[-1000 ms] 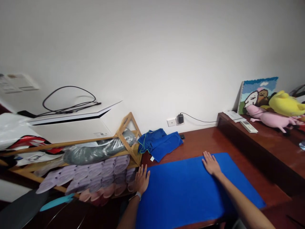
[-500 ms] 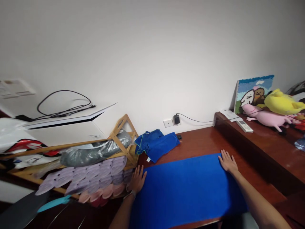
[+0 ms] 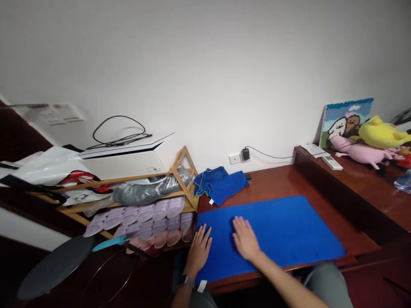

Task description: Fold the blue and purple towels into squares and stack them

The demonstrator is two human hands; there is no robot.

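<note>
A blue cloth (image 3: 282, 231) lies spread flat on the reddish-brown wooden table (image 3: 272, 182), a white tag at its near left corner. My left hand (image 3: 199, 249) rests on the cloth's left edge, fingers stretched forward. Over the cloth's left half is my right hand (image 3: 245, 238), palm down with the fingers extended; it appears to touch the fabric. Neither hand grips anything. Behind them, against the wall, a second blue cloth (image 3: 220, 186) with a yellow-green edge lies crumpled.
At left a wooden rack (image 3: 184, 171) holds lilac and pink slippers (image 3: 144, 214), with a white box (image 3: 128, 164) on top. A raised ledge at right carries a remote control (image 3: 332, 162), plush toys (image 3: 359, 152) and a dog picture (image 3: 348, 119). A charger (image 3: 245, 154) is plugged into the wall.
My right hand has moved left from the cloth's far right corner to its left half. My left hand stays by the left edge. The view has shifted a little.
</note>
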